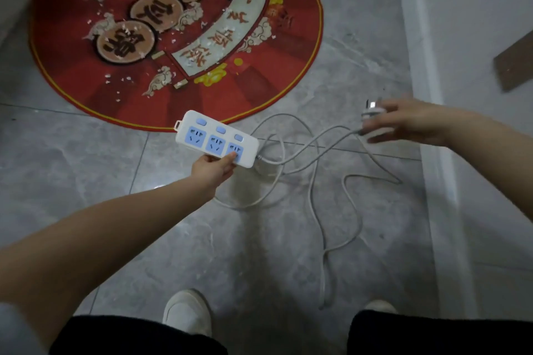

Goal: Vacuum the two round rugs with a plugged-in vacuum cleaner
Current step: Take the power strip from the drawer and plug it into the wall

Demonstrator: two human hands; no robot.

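Observation:
A round red rug [69,46] with gold rim and printed characters lies on the grey tile floor, strewn with small white scraps. My left hand [213,168] grips the near edge of a white power strip [216,137] with blue sockets, thumb on its right socket, held above the floor just in front of the rug. My right hand [409,124] holds the strip's white plug [373,111], prongs pointing up and left, blurred. The white cord [314,190] hangs in loops between them. No vacuum cleaner is in view.
A white baseboard and wall [432,153] run along the right side. A brown board [516,63] sticks out at the far right. My two shoes [187,311] stand at the bottom on the tiles.

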